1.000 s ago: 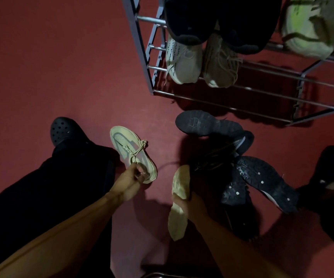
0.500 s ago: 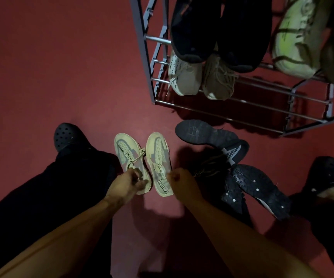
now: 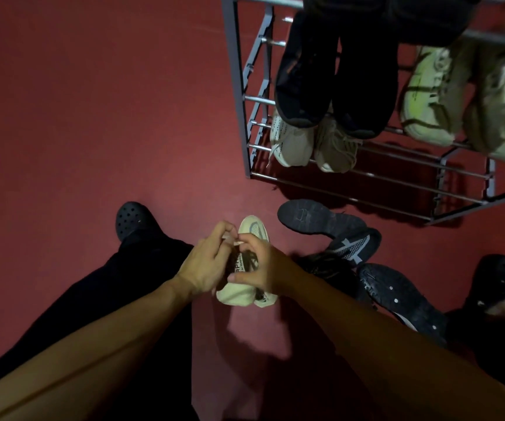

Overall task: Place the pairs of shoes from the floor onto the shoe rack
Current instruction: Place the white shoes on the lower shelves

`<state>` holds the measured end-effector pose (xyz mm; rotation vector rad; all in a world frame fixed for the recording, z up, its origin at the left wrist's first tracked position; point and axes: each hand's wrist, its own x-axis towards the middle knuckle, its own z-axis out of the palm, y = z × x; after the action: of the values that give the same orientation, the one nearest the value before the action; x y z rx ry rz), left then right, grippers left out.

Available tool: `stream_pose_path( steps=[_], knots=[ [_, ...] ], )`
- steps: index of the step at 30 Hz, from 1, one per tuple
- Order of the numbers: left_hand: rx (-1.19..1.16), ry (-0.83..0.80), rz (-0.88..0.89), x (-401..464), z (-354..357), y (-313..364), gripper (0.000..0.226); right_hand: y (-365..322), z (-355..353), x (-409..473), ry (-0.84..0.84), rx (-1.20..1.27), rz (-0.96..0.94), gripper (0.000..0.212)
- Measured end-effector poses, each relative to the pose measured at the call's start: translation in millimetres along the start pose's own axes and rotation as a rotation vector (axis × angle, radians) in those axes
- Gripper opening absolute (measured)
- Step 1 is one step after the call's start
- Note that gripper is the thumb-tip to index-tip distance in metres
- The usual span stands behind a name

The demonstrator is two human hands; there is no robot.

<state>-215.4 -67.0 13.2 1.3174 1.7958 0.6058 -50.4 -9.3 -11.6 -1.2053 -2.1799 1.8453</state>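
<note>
A pair of cream sneakers (image 3: pixel 252 229) is held together above the red floor, toes pointing away from me. My left hand (image 3: pixel 205 262) grips the left shoe from its left side. My right hand (image 3: pixel 261 265) grips the right shoe, fingers curled over its top. Both hands cover most of the pair; only one toe and the two heels (image 3: pixel 239 296) show. The grey metal shoe rack (image 3: pixel 239 95) stands ahead to the right.
The rack holds black shoes (image 3: pixel 333 65), a cream pair (image 3: pixel 311 144) on a lower shelf and a yellow-green pair (image 3: pixel 463 98). Several black sneakers (image 3: pixel 348 238) lie tumbled on the floor by the rack's front. My feet wear black clogs (image 3: pixel 132 218) at left and right (image 3: pixel 500 281).
The two cream shoes stood side by side on the floor half a second ago. Both hands have closed in over them and pressed the pair together, lifting it.
</note>
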Motion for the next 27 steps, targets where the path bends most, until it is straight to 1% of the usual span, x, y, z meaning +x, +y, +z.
stream_pose_path(
  steps=[3,6,9,11,12,14,15,17,18,19,20,21,22,23,24,25,26,27],
  knots=[
    [-0.053,0.005,0.048,-0.3,-4.6,18.7,0.014,-10.2,-10.2,-7.0,0.05,-0.01,-0.041,0.063],
    [-0.134,0.008,0.076,2.0,-3.0,35.8,0.014,-16.5,-27.8,-14.6,0.157,-0.115,-0.082,0.044],
    [-0.231,0.032,0.081,7.9,1.5,48.5,0.012,-24.4,-57.4,-22.7,0.185,-0.22,-0.015,0.036],
    [-0.245,0.094,0.128,9.5,9.1,62.4,0.013,-31.0,-79.6,-24.8,0.208,-0.359,0.036,0.034],
    [-0.235,0.139,0.144,10.3,14.5,69.1,0.014,-34.0,-88.0,-24.0,0.248,-0.401,0.038,0.033],
    [-0.313,0.237,0.093,13.9,27.3,77.0,0.017,-35.7,-101.3,-21.6,0.326,-0.466,0.027,0.03],
    [-0.403,0.281,0.043,17.4,34.7,74.5,0.02,-33.1,-105.1,-19.5,0.322,-0.519,0.047,0.028],
    [-0.46,0.368,-0.069,25.0,48.4,55.8,0.025,-15.1,-107.1,-20.1,0.255,-0.582,0.14,0.029],
    [-0.376,0.351,-0.115,29.5,55.0,41.5,0.024,-2.5,-104.3,-23.3,0.226,-0.561,0.171,0.027],
    [-0.332,0.28,-0.174,30.5,61.3,27.8,0.022,12.6,-98.5,-27.4,0.225,-0.513,0.153,0.023],
    [-0.228,0.16,-0.209,30.2,70.1,14.4,0.022,30.4,-90.8,-32.3,0.251,-0.467,0.097,0.019],
    [-0.191,0.058,-0.252,28.3,79.8,0.5,0.026,49.9,-82.7,-35.2,0.275,-0.446,0.076,0.015],
    [-0.109,-0.055,-0.251,26.8,90.4,-15.1,0.029,64.9,-75.7,-37.9,0.259,-0.439,0.111,0.014],
    [-0.094,-0.13,-0.274,25.6,101.8,-30.0,0.029,76.8,-70.0,-39.5,0.216,-0.442,0.176,0.017],
    [0.005,-0.201,-0.268,23.6,110.6,-44.7,0.025,87.6,-65.1,-40.8,0.161,-0.442,0.237,0.026],
    [-0.016,-0.234,-0.313,20.8,117.6,-56.3,0.019,97.8,-61.0,-41.4,0.134,-0.426,0.282,0.038],
    [-0.087,-0.275,-0.327,21.4,128.9,-68.7,0.016,108.6,-57.6,-43.3,0.128,-0.394,0.306,0.049],
    [-0.162,-0.248,-0.369,24.0,137.3,-76.0,0.019,115.3,-54.8,-45.6,0.13,-0.361,0.313,0.059]
  ],
)
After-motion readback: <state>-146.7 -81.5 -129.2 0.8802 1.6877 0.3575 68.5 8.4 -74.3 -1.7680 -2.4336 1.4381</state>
